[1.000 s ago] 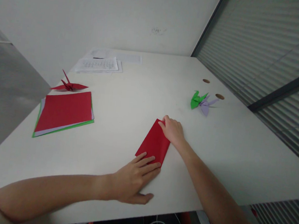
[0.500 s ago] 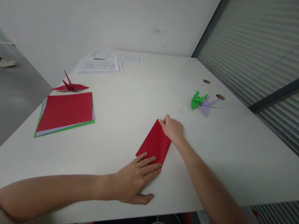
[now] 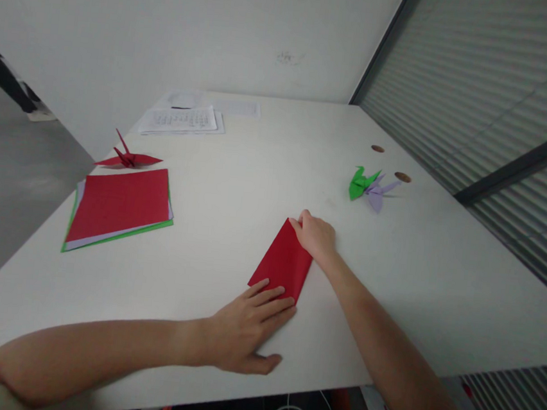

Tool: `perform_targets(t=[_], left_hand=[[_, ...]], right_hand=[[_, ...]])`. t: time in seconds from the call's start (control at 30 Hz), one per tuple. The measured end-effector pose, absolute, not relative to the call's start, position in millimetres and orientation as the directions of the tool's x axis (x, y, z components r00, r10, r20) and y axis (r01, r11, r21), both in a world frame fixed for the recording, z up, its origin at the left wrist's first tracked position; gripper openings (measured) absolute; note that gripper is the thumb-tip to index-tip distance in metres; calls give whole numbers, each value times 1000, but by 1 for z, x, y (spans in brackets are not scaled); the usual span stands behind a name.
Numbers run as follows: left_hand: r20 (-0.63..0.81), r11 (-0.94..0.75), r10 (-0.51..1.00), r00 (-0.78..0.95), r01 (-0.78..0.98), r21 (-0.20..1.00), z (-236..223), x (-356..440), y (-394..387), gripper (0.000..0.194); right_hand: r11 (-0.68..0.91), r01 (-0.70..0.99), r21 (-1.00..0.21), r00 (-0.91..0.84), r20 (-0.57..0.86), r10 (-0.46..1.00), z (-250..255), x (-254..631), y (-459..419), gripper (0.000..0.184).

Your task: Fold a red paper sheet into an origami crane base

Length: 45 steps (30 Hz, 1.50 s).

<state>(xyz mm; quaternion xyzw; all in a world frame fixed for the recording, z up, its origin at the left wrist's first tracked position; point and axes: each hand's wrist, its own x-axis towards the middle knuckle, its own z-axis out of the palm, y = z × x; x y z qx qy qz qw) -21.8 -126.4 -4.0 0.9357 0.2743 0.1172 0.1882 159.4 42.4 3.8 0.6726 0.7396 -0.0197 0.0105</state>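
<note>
A folded sheet of red origami paper (image 3: pixel 284 257) lies on the white table near its front edge. My left hand (image 3: pixel 252 325) rests flat on the paper's near end, fingers stretched and thumb apart. At the far right corner, my right hand (image 3: pixel 316 238) is closed on the paper, thumb and curled fingers pinching its edge. That hand hides part of the right edge and far corner. The near edge is partly covered by my left fingers.
To the left lies a stack of red, purple and green paper (image 3: pixel 121 206) with a red paper crane (image 3: pixel 130 159) behind it. A green crane (image 3: pixel 360 182) and a purple crane (image 3: pixel 377 194) stand at right. Printed sheets (image 3: pixel 182 119) lie at the back, blinds (image 3: pixel 505 111) rise alongside.
Both hands and the red paper stay practically in place. At the far left, a person's leg and shoe on the floor have shifted to the right.
</note>
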Motion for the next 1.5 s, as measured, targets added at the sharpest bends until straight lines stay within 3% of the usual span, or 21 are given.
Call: perform_targets(t=[0.83, 1.5], left_hand=[[127, -802, 545, 829, 471, 368, -5, -22, -126, 70], [104, -790, 548, 830, 473, 390, -3, -23, -127, 70]], right_hand=[[94, 995, -27, -95, -48, 994, 3, 161, 44, 42], [149, 984, 98, -155, 50, 987, -2, 155, 37, 37]])
